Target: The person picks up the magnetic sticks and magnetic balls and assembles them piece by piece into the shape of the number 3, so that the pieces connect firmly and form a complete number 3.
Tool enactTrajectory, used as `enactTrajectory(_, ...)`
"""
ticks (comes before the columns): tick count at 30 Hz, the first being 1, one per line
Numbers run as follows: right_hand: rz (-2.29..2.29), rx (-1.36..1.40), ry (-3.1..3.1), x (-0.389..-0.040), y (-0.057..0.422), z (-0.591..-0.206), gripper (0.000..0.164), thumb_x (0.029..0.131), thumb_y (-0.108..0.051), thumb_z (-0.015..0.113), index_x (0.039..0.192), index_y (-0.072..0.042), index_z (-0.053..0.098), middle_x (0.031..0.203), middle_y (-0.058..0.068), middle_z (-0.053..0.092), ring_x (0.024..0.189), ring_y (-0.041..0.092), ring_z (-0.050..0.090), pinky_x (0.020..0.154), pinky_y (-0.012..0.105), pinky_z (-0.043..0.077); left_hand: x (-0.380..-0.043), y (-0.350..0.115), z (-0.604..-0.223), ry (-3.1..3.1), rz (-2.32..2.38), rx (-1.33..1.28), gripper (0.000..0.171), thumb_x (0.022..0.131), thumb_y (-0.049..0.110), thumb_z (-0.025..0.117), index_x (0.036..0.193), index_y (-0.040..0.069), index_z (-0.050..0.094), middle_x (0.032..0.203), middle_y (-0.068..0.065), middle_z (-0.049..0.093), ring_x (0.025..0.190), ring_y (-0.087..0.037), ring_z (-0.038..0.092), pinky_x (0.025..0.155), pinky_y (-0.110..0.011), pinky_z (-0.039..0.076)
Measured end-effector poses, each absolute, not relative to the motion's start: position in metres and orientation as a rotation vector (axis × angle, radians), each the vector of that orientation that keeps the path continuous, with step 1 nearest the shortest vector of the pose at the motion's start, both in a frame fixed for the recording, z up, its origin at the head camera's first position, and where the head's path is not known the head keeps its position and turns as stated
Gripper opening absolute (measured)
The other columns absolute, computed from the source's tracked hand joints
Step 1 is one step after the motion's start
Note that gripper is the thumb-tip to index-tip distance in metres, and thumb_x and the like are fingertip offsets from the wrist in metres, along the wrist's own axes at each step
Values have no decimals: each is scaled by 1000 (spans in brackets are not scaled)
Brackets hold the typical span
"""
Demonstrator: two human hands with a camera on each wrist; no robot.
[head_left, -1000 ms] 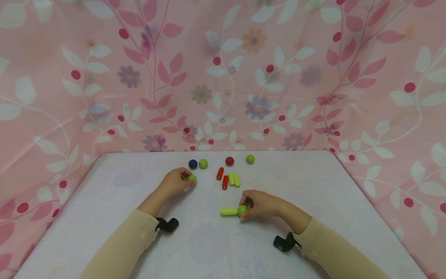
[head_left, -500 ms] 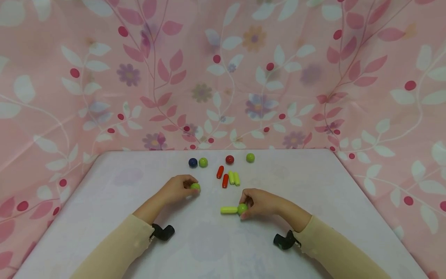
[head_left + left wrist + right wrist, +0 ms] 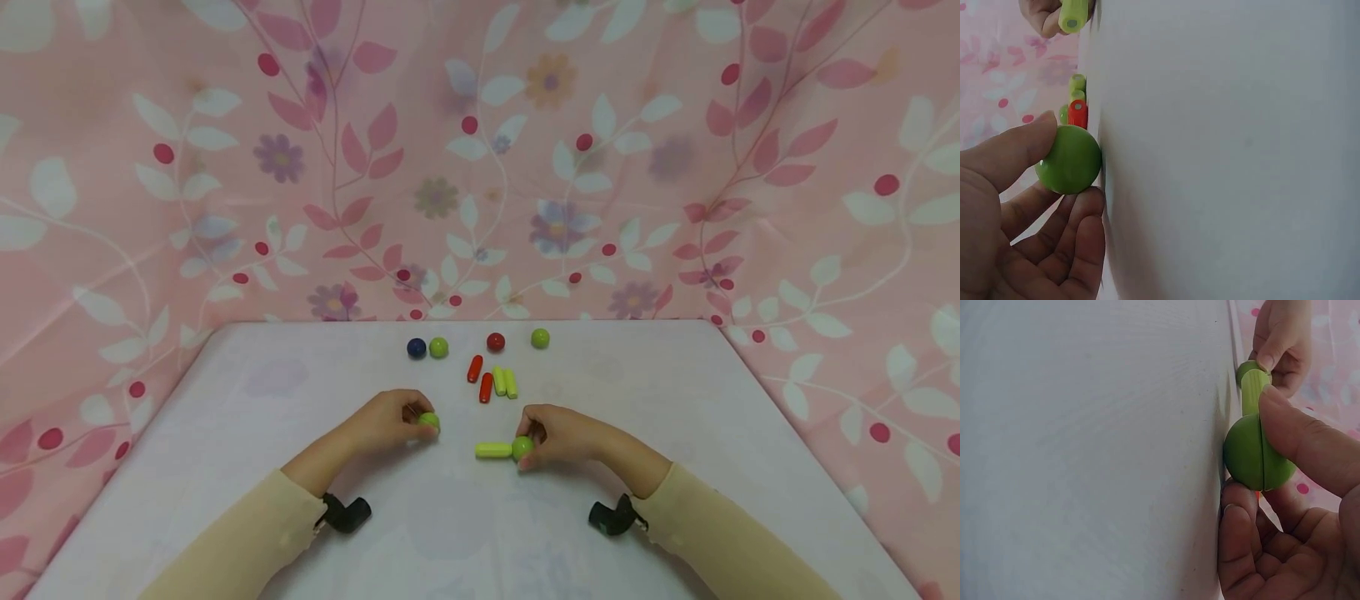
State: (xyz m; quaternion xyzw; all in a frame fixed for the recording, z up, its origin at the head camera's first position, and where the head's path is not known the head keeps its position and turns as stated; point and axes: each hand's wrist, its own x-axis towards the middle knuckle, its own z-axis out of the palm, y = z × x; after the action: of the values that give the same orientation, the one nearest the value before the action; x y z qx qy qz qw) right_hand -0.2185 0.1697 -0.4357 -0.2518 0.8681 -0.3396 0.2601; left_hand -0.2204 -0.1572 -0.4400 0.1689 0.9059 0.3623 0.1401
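In the head view my left hand [image 3: 392, 423] pinches a green ball [image 3: 1069, 160] between thumb and fingers, low over the table. My right hand [image 3: 561, 435] grips a second green ball [image 3: 1254, 453], which shows a seam in the right wrist view. From this ball a yellow-green rod [image 3: 493, 450] sticks out to the left, end against it, its free end facing my left hand. A gap separates that free end from the ball in my left hand.
Behind the hands lie two red rods [image 3: 486, 387] and two yellow-green rods [image 3: 511, 383]. Farther back sit a dark blue ball [image 3: 416, 348], a green ball [image 3: 438, 347], a red ball [image 3: 496, 342] and another green ball [image 3: 540, 338]. A pink floral cloth [image 3: 480, 167] hangs behind the white table [image 3: 450, 533].
My left hand has come nearer to me and slightly right with its green ball, closer to the rod's free end. My right hand has stayed in place with its ball and rod.
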Motion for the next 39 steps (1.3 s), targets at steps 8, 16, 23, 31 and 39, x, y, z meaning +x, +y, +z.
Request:
enactTrajectory(8,-929,-681,2346,-219,170,-437,35,79,-24,87,98,-14,60,87,0,60,82,16,54,70,29,45,-214,-153,-441,2598,1030,554,28,84,37,81,100,19,67,86,6,63,80,-14,56,73,-30,48)
enactTrajectory(16,-928,-686,2344,-219,171,-438,35,79,-24,87,98,-14,60,87,0,61,81,16,54,70,28,45,-208,-146,-441,2542,1041,660,30,84,36,82,100,16,66,84,5,62,78,-14,56,70,-29,48)
enactTrajectory(23,-929,-689,2344,-221,171,-439,34,79,-24,87,98,-14,60,88,0,61,82,16,54,71,29,45,-205,-138,-443,2532,1030,685,32,83,38,82,100,17,65,83,6,62,76,-13,57,69,-29,48)
enactTrajectory(31,-942,-689,2338,-220,171,-438,33,79,-23,87,97,-13,61,86,0,60,80,15,53,69,27,44,-203,-129,-441,2518,1019,666,33,82,38,83,98,16,65,85,7,63,78,-13,57,71,-29,49)
enactTrajectory(39,-931,-703,2348,-221,171,-440,34,79,-25,87,97,-14,61,87,-1,61,80,15,53,69,28,44,-203,-121,-442,2516,1000,651,34,81,40,84,96,17,65,84,7,62,78,-13,57,70,-30,50)
